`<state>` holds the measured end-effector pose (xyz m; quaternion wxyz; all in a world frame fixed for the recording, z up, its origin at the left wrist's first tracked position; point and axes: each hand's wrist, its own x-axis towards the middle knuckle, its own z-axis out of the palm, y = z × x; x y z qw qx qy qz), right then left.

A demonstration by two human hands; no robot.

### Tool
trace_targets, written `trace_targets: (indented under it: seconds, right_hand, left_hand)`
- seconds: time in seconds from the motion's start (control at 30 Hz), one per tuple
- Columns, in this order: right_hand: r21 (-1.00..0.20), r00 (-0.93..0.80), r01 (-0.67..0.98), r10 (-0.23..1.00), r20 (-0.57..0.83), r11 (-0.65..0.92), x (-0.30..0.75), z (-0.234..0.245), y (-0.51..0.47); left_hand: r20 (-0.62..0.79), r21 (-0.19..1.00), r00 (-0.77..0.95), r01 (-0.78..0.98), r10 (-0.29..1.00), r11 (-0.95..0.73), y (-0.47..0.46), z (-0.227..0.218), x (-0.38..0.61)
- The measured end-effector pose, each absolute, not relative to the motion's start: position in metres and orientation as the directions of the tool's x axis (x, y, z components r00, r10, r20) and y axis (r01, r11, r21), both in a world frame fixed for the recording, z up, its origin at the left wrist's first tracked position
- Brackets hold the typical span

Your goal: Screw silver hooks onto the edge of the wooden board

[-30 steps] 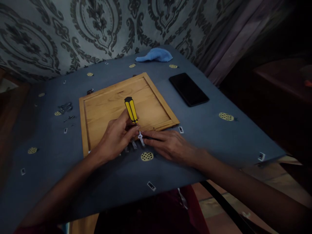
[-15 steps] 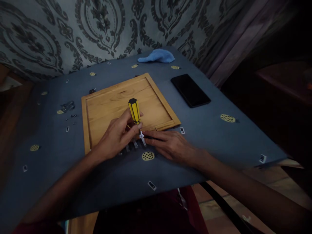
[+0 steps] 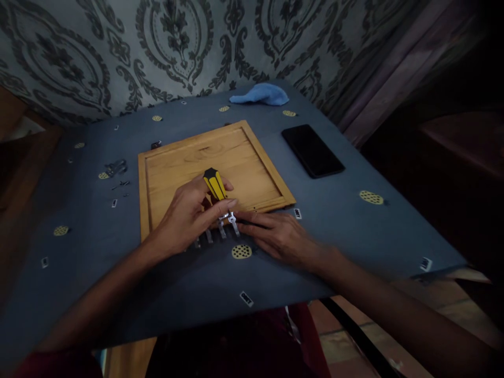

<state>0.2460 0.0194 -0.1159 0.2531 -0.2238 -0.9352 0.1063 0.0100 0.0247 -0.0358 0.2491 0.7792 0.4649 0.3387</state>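
Note:
My left hand (image 3: 187, 210) is closed around the yellow and black handle of a screwdriver (image 3: 215, 185), which leans to the left. Its shaft is mostly hidden behind my thumb. Along the near edge of the framed wooden panel (image 3: 268, 168), several shiny metal hooks stick out towards me. At the rightmost metal hook (image 3: 234, 224), the fingertips of my right hand (image 3: 279, 233) press against the metal, fingers stretched and close together. Where the screwdriver tip meets the hook cannot be made out clearly.
A black phone (image 3: 313, 150) lies right of the panel, and a blue cloth (image 3: 262, 95) is at the back. Small dark metal parts (image 3: 118, 168) and a few screws (image 3: 121, 185) lie on the left. A patterned curtain (image 3: 173, 42) hangs behind the blue tablecloth (image 3: 315, 210).
The screwdriver handle has dropped lower and leans further left, with my left thumb stretched out more. My right hand stays at the hook. The whole view has shifted slightly.

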Motion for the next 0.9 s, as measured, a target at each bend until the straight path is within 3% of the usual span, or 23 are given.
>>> trace_targets:
  seconds: [0.47,0.67,0.9]
  right_hand:
    - [-0.304,-0.755,0.364,0.470,0.458,0.880,0.244,-0.119,0.019]
    - [-0.293,-0.759,0.365,0.465,0.455,0.883,0.244,-0.117,0.020]
    - [-0.294,-0.764,0.358,0.459,0.454,0.886,0.244,-0.117,0.020]
  left_hand:
    - [0.369,0.725,0.281,0.509,0.886,-0.464,0.016,-0.039,0.011]
    - [0.402,0.655,0.333,0.547,0.853,-0.522,0.018,-0.026,0.011]
    - [0.472,0.481,0.390,0.637,0.790,-0.602,0.022,-0.003,0.014]
